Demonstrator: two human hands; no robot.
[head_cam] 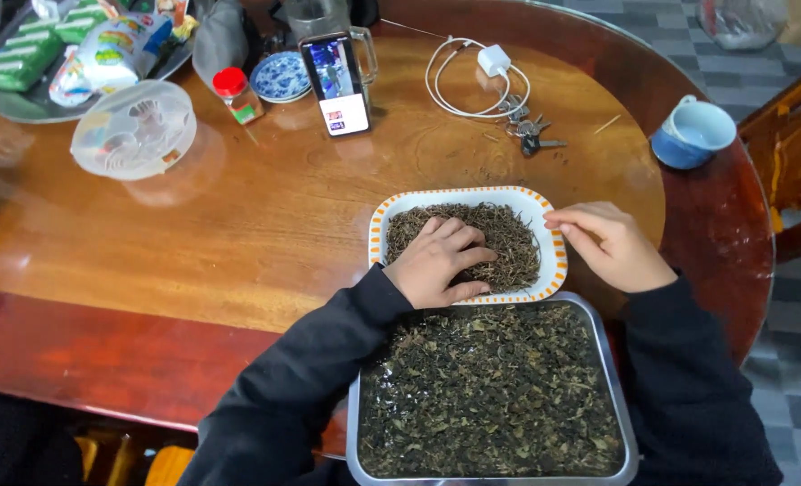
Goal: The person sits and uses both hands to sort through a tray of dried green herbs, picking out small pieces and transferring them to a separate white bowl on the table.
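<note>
Left hand (438,261) flat, fingers spread, pressing dried stems (499,236) in white dish (461,196); right hand (609,245) loosely curled, empty, touching dish's right edge; steel tray (618,378) just below.

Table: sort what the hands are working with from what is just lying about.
In use: left hand on the stems in the plate; right hand at its rim; tray of leaves.

Lying about: phone, charger, keys, cup, saucer, jar, lid.
</note>
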